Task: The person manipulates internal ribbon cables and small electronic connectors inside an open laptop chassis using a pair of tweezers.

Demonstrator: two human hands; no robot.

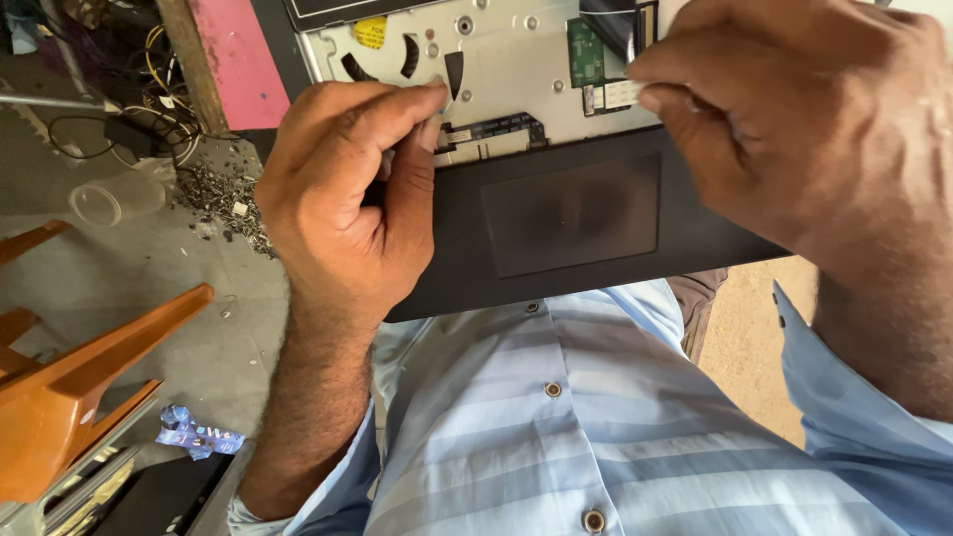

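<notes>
We view a black laptop palm-rest shell [596, 248] with a bare silver metal inner plate [516, 69], resting on the person's lap against a pale blue striped shirt [556, 417]. The left hand [347, 208] pinches closed near a thin black flat ribbon cable [496, 127] — the right hand [794, 119] is closed on a small white cable tab [620, 94]. A sideways tug could tear the ribbon or its connector.

Bright, even daylight; soft shadows.
</notes>
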